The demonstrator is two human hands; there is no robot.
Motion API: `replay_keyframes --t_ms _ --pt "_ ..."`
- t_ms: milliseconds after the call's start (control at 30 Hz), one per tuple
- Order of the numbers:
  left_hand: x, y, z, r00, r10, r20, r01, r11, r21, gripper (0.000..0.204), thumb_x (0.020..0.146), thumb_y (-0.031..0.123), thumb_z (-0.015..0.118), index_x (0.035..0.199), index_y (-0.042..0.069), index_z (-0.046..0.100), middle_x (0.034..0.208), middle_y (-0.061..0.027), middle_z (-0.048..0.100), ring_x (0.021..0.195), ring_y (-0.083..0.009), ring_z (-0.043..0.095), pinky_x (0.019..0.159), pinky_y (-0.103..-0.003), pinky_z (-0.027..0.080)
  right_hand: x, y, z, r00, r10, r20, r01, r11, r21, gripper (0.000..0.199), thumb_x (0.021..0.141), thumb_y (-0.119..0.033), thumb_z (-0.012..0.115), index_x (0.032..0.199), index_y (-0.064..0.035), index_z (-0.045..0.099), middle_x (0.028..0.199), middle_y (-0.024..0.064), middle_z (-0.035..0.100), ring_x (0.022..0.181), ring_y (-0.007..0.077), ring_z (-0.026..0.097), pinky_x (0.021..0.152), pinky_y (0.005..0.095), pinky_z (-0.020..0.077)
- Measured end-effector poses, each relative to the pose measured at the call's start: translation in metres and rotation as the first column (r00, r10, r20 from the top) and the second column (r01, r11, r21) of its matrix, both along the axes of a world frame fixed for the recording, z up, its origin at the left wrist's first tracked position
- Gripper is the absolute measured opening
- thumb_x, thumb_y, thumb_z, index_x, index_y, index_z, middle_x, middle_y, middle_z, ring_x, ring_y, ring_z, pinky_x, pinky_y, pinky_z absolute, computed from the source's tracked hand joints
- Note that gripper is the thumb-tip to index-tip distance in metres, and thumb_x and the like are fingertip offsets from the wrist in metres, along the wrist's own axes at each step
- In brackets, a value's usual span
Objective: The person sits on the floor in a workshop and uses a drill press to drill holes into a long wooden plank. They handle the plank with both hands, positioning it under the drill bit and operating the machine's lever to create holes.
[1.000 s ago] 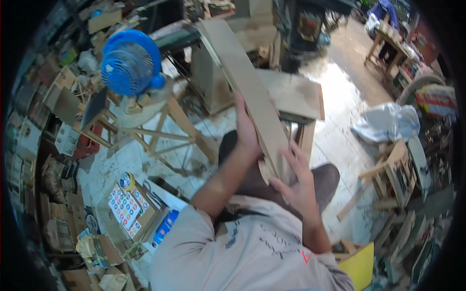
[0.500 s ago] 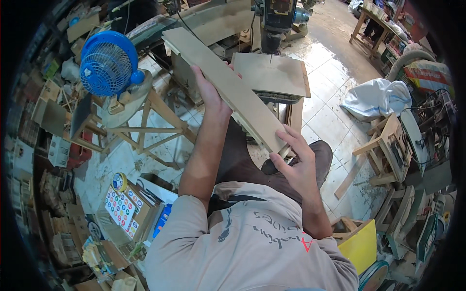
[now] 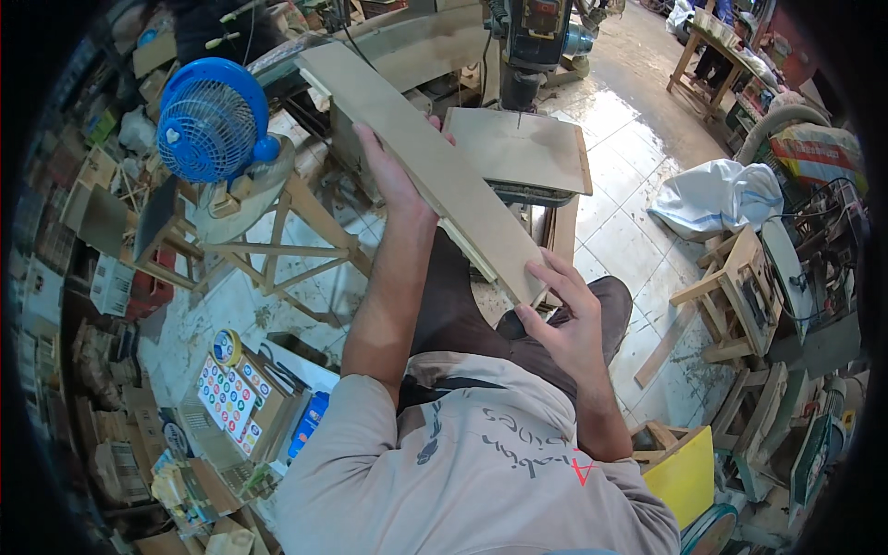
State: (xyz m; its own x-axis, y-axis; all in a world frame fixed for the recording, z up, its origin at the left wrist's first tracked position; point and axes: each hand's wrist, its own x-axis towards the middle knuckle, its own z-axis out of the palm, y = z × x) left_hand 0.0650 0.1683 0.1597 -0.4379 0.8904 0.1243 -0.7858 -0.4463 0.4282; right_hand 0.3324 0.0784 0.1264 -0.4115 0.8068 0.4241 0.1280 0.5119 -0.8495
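Long flat wooden board [image 3: 421, 157] held in the air, slanting from upper left near the blue fan [image 3: 211, 120] down to the lower right, above the lap and in front of the saw's square table [image 3: 527, 153]. Left hand [image 3: 393, 176] grip wrapped around the board's left edge about midway, thumb side under, fingers curled over. Right hand [image 3: 564, 319] grip pinching the board's near lower corner, fingers half spread; tiled floor [image 3: 620, 231] below, white sack [image 3: 712, 199] at right.
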Motion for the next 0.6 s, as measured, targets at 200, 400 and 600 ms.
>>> replay_keyframes --t_ms 200,400,600 --pt "-0.01 0.004 -0.003 0.998 -0.059 0.023 0.055 0.989 0.135 0.086 0.096 0.075 0.028 0.112 -0.005 0.056 0.101 -0.0181 0.062 0.086 -0.0319 0.059 0.082 -0.045 0.052 0.0 -0.002 -0.008 1.0 -0.003 -0.027 0.004 0.999 0.033 0.058 0.074 -0.013 0.083 0.127 -0.0042 0.062 0.136 0.0211 0.058 0.121 0.0308 0.061 0.098 0.0395 0.0508" --pt "0.003 -0.007 0.0 0.998 -0.024 0.062 0.021 0.999 0.044 0.079 0.096 0.071 0.037 0.119 -0.002 0.055 0.106 -0.0167 0.063 0.096 -0.0305 0.06 0.09 -0.047 0.051 0.001 0.0 -0.028 0.999 0.043 -0.021 -0.045 0.992 -0.121 0.074 0.074 -0.012 0.083 0.139 -0.0061 0.05 0.138 0.0153 0.055 0.117 0.0242 0.061 0.088 0.0364 0.0553" --pt "0.016 -0.015 -0.034 0.993 0.062 -0.096 -0.073 0.991 -0.113 0.051 0.1 0.04 0.048 0.13 -0.001 0.051 0.124 -0.0174 0.062 0.114 -0.0289 0.061 0.1 -0.049 0.049 0.008 0.009 -0.062 0.984 0.108 -0.142 -0.159 0.89 -0.427 0.076 0.077 -0.013 0.084 0.141 -0.0002 0.045 0.145 0.015 0.047 0.115 0.0187 0.058 0.088 0.033 0.0532"
